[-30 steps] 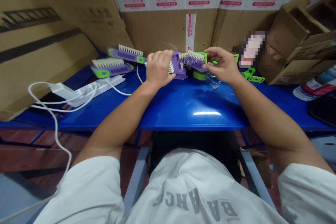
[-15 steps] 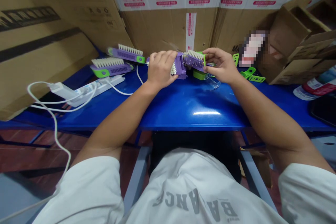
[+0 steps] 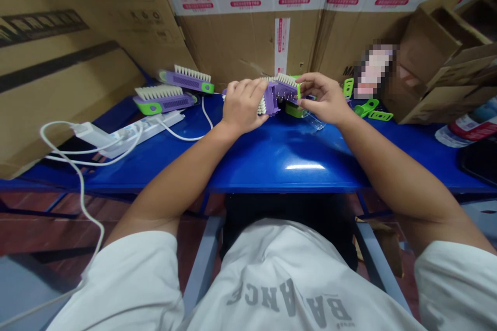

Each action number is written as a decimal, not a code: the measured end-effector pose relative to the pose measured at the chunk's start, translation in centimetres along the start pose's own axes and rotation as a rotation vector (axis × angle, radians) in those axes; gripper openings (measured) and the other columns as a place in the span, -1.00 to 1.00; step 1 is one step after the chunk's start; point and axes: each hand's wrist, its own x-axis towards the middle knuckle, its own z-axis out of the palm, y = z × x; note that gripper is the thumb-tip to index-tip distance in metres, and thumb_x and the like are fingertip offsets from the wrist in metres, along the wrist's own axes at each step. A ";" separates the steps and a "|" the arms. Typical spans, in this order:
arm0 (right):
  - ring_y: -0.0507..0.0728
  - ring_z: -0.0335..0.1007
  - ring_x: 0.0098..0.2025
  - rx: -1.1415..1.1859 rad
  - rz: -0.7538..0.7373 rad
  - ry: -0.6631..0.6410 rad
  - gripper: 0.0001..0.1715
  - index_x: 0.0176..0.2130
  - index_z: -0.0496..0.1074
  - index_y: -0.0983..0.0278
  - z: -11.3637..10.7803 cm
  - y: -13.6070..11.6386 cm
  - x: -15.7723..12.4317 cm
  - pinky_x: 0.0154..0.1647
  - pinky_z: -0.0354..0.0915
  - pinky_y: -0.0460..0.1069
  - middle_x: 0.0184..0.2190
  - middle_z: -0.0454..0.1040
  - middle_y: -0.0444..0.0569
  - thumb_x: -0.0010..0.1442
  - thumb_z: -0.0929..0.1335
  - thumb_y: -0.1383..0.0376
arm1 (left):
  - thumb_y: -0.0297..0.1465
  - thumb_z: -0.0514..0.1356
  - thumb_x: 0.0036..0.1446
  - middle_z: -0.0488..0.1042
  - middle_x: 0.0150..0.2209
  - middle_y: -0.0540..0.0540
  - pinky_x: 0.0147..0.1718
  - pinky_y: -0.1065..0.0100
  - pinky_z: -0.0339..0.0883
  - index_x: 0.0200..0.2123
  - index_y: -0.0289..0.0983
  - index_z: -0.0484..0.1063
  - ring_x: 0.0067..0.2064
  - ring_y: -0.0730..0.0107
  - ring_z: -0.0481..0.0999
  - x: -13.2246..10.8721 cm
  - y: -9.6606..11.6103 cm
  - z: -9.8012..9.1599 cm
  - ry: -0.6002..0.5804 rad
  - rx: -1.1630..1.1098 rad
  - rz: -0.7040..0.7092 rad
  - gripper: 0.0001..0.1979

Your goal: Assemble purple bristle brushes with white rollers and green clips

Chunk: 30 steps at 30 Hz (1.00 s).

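Observation:
My left hand (image 3: 241, 104) is curled round a purple brush with white bristles (image 3: 267, 99), held just above the blue table (image 3: 272, 155). My right hand (image 3: 324, 98) pinches a second purple brush part with white bristles (image 3: 286, 89) and presses it against the first one. A green plastic piece (image 3: 294, 110) lies on the table right under both hands, beside a clear plastic piece (image 3: 315, 122).
Two finished purple-and-green brushes (image 3: 163, 99) (image 3: 186, 79) lie at the back left. A white power strip and cables (image 3: 128, 134) sit left. Green parts (image 3: 368, 109) lie right, next to open cardboard boxes (image 3: 438, 62). Large cartons wall the back and left.
Both hands have drawn closer together, and the two purple brush parts now meet between them. My left hand has shifted slightly to the right.

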 end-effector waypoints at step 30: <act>0.19 0.66 -0.19 0.335 0.238 -0.010 -0.36 0.06 0.60 0.14 2.1 -2.3 -0.2 -0.22 0.71 0.11 -0.22 0.60 -0.09 0.06 0.71 0.06 | -0.25 0.43 0.24 0.51 0.42 -0.39 0.38 -0.22 0.31 0.52 -0.24 0.29 0.39 -0.37 0.49 -0.3 0.4 1.9 0.106 0.062 0.148 -0.16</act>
